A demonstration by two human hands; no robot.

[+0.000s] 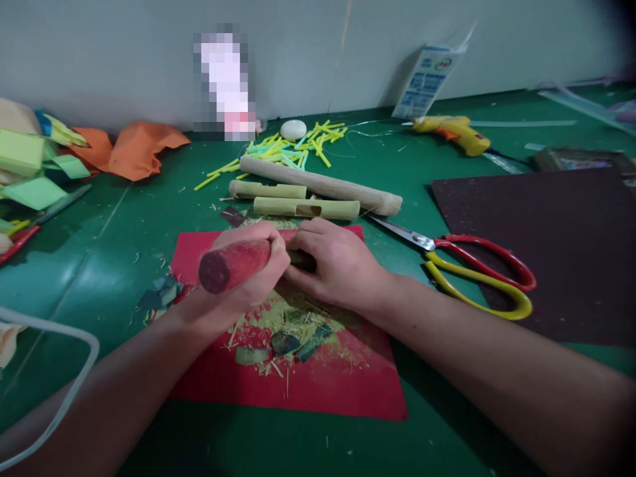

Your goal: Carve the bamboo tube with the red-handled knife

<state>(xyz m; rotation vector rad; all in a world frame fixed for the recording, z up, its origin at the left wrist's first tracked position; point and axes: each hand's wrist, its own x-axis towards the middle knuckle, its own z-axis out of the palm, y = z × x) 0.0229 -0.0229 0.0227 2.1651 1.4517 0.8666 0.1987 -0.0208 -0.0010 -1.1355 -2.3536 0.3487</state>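
Observation:
My left hand [258, 271] is wrapped round the red handle of a tool [233, 264], whose round butt end points toward me. My right hand [338, 265] is closed over a dark piece [301, 260] just beyond the handle; most of that piece is hidden under the fingers. Both hands hover over a red sheet [318, 384] strewn with greenish shavings and chips [288, 334]. Two cut bamboo pieces [305, 208] and a pale wooden stick [322, 185] lie just behind the hands.
Red and yellow scissors [477, 268] lie to the right beside a dark board [551, 252]. A yellow glue gun [454, 132], a white egg-like object [293, 129], several cut straws [293, 149], orange paper [134, 149] and green sticky notes [30, 172] sit further back.

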